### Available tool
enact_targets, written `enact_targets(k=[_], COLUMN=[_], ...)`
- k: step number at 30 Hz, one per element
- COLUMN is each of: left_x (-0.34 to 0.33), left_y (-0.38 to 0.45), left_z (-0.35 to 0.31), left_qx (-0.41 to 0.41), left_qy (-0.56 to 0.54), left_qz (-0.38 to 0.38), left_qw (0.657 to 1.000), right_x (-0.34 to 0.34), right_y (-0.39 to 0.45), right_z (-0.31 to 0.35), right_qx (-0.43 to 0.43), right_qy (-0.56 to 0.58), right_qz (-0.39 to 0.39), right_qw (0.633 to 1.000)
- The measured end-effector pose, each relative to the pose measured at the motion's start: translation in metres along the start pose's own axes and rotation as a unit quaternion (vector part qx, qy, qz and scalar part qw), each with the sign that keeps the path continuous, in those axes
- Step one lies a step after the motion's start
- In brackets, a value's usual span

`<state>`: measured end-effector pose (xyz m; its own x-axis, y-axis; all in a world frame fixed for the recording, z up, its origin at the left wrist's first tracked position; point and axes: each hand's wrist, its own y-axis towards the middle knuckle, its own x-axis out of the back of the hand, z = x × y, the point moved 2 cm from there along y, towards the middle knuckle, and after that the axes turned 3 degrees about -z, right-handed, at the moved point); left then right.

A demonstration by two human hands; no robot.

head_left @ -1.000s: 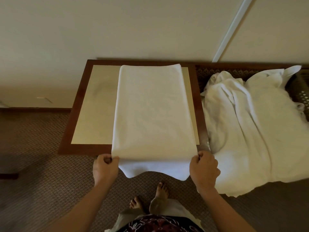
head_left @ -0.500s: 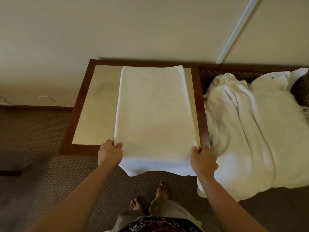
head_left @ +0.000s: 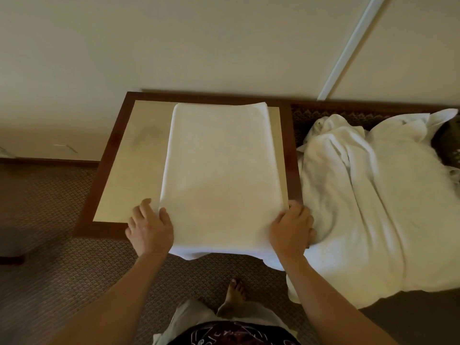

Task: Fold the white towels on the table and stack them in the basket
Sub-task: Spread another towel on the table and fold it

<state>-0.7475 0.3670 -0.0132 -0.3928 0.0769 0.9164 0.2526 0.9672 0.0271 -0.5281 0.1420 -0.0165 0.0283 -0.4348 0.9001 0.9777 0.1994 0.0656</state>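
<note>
A white towel (head_left: 219, 168) is lying flat along the table (head_left: 107, 155), its near end hanging over the table's front edge. The left hand (head_left: 149, 227) is resting at the table's front edge on the towel's left corner, fingers spread and fairly straight, thumb on the cloth. The right hand (head_left: 291, 227) is sitting at the table's right front corner, fingers curled round the towel's right corner. A heap of white towels (head_left: 378, 200) is lying just right of the table.
</note>
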Motion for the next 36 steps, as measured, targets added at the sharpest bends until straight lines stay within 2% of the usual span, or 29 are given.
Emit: enact_targets(k=[1,2,4,6,8,13,15,16,20,23,36], left_x=[0.001,0.000,-0.010,-0.023,-0.030,-0.029,-0.030,-0.032,-0.049,-0.060,-0.104], left_y=[-0.003,-0.006,-0.015,-0.018,-0.013,-0.004,0.000,0.004,0.024,0.056,0.258], left_z=[-0.007,-0.016,-0.034,-0.037,-0.024,-0.006,-0.018,-0.025,-0.053,-0.070,-0.141], left_qx=[-0.034,-0.089,-0.206,-0.258,-0.245,-0.153,-0.082,-0.073,-0.170,-0.166,-0.207], left_qy=[0.009,0.023,0.071,0.116,0.139,0.169,0.145,0.138,0.120,0.109,0.137], left_qz=[-0.014,0.004,0.086,0.147,0.167,0.177,0.167,0.157,0.165,0.160,0.139], left_qw=[0.999,0.996,0.972,0.948,0.945,0.957,0.972,0.975,0.964,0.967,0.959], right_x=[0.002,0.001,-0.010,-0.022,-0.027,-0.024,-0.025,-0.027,-0.039,-0.051,-0.109], right_y=[-0.003,-0.007,-0.015,-0.015,-0.004,0.015,0.013,0.013,0.031,0.064,0.252], right_z=[0.005,0.011,0.021,0.023,0.016,-0.004,0.003,0.008,0.030,0.051,0.145], right_qx=[0.055,0.124,0.247,0.311,0.293,0.139,0.135,0.151,0.237,0.225,0.172], right_qy=[-0.011,-0.016,-0.038,-0.084,-0.128,-0.140,-0.135,-0.131,-0.147,-0.158,-0.168], right_qz=[-0.004,0.021,0.109,0.169,0.198,0.205,0.182,0.167,0.178,0.200,0.184], right_qw=[0.998,0.992,0.962,0.931,0.927,0.959,0.965,0.966,0.944,0.941,0.953])
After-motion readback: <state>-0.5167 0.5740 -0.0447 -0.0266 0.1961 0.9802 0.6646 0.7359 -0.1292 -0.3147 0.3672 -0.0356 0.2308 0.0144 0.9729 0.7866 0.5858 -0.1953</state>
